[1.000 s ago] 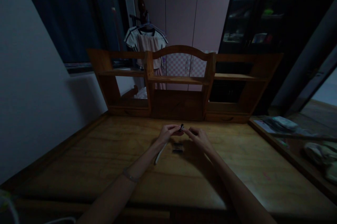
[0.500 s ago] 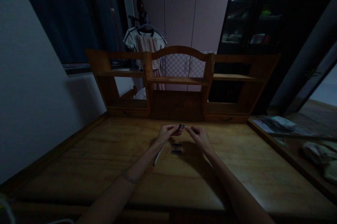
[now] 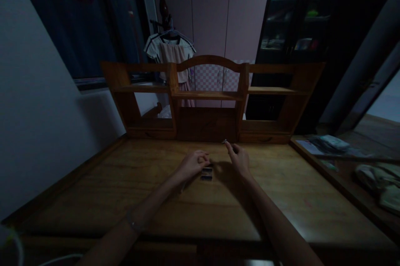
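Note:
My left hand [image 3: 194, 163] is low over the table, thumb and fingers pinched on a small dark piece [image 3: 210, 165] at their tips. Just below the fingertips, two short dark pieces [image 3: 206, 177] lie side by side on the wood. A thin pale strip [image 3: 182, 186], partly hidden, shows beside my left wrist. Raised a little to the right, my right hand [image 3: 239, 158] pinches a small shiny metal thing [image 3: 224, 141] between thumb and finger. It is too small and dim to name.
The wooden table [image 3: 131, 199] has a wooden shelf unit [image 3: 208, 96] along its back edge. At the right, past a raised wooden edge, lie papers [image 3: 334, 143] and a pale cloth bundle [image 3: 371, 180]. A white cord [image 3: 62, 257] hangs at the lower left.
My hands have parted. The left has come down to the dark pieces on the table with a dark piece; the right has risen slightly, the shiny metal thing now in its fingers.

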`<state>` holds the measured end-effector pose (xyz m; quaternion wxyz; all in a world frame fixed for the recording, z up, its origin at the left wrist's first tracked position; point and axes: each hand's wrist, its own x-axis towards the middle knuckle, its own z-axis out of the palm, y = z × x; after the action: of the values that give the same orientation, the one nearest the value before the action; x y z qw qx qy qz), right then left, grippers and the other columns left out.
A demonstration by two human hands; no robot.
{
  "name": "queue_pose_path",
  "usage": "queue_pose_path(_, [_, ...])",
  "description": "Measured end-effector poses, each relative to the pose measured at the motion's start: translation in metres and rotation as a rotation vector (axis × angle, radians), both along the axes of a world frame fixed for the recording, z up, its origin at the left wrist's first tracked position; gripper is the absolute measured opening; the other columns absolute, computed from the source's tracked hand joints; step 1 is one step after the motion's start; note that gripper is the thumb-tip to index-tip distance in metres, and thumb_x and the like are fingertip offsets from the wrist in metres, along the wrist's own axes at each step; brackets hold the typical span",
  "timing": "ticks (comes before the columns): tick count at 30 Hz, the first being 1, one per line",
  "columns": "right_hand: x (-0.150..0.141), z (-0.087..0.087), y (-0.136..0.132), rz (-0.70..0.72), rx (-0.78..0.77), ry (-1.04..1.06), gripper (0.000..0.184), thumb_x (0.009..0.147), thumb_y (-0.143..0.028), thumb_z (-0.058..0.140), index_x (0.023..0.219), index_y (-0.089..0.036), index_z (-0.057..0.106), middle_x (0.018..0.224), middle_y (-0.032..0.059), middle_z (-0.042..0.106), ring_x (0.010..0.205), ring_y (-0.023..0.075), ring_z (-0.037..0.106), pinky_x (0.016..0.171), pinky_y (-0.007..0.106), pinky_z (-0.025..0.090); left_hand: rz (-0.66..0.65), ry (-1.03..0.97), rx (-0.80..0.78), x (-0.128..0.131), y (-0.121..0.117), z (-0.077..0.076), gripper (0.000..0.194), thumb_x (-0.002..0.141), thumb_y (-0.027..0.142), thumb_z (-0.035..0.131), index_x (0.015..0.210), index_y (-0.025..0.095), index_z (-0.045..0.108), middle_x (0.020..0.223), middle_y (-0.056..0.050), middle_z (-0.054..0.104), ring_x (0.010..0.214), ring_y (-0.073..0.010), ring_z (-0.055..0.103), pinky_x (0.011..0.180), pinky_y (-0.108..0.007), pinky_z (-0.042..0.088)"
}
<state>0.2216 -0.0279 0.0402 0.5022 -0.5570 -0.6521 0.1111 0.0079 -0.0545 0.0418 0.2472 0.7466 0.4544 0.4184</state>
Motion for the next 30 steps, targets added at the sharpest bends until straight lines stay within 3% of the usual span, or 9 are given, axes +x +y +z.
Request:
queue_pose_path(4, [-0.002, -0.002, -0.002, -0.014, 0.021, -0.063, 0.056, 0.085, -0.063, 0.036, 0.069, -0.016, 0.062, 0.063, 0.0049, 0.061, 0.056, 0.0146, 0.051, 0.051, 0.024, 0.029, -0.043, 0.146, 0.062, 0.002, -0.007, -0.011, 0.008, 0.068, 0.027, 0.067, 0.063, 0.021, 0.070, 0.105, -0.008, 0.064, 0.100, -0.0250, 0.057, 0.091, -0.037, 0.041])
queue_pose_path(10, [-0.003, -0.005, -0.002, -0.025, 0.010, -0.105, 0.054, 0.087, -0.061, 0.034, 0.074, -0.017, 0.064, 0.066, 0.0061, 0.063, 0.060, 0.0158, 0.054, 0.054, 0.024, 0.030, -0.028, 0.215, 0.046, -0.002, 0.007, -0.026, 0.007, 0.067, 0.026, 0.067, 0.064, 0.021, 0.070, 0.105, -0.009, 0.062, 0.100, -0.0258, 0.055, 0.091, -0.040, 0.039])
queue_pose_path(18, [-0.004, -0.004, -0.002, -0.048, 0.012, -0.159, 0.056, 0.087, -0.062, 0.034, 0.070, -0.017, 0.063, 0.063, 0.0062, 0.062, 0.057, 0.0151, 0.054, 0.053, 0.024, 0.028, -0.038, 0.268, 0.040, -0.003, 0.007, -0.019, 0.006, 0.060, 0.024, 0.074, 0.061, 0.020, 0.069, 0.096, -0.007, 0.062, 0.100, -0.0249, 0.053, 0.089, -0.034, 0.039])
queue_pose_path(23, [-0.006, -0.004, -0.002, -0.056, -0.015, -0.183, 0.057, 0.087, -0.061, 0.034, 0.071, -0.016, 0.064, 0.064, 0.0070, 0.063, 0.059, 0.0156, 0.055, 0.054, 0.024, 0.028, 0.061, 0.398, -0.029, -0.003, 0.014, -0.019, 0.021, 0.057, 0.027, 0.076, 0.074, 0.019, 0.067, 0.093, -0.003, 0.057, 0.096, -0.0213, 0.050, 0.083, -0.031, 0.039])
queue_pose_path(30, [-0.008, -0.005, -0.003, -0.043, -0.036, -0.199, 0.056, 0.087, -0.062, 0.034, 0.069, -0.017, 0.064, 0.063, 0.0068, 0.063, 0.058, 0.0163, 0.055, 0.054, 0.025, 0.027, 0.168, 0.606, -0.110, 0.015, 0.021, -0.010, 0.031, 0.053, 0.024, 0.077, 0.080, 0.020, 0.062, 0.095, -0.004, 0.053, 0.098, -0.0239, 0.046, 0.081, -0.030, 0.036])
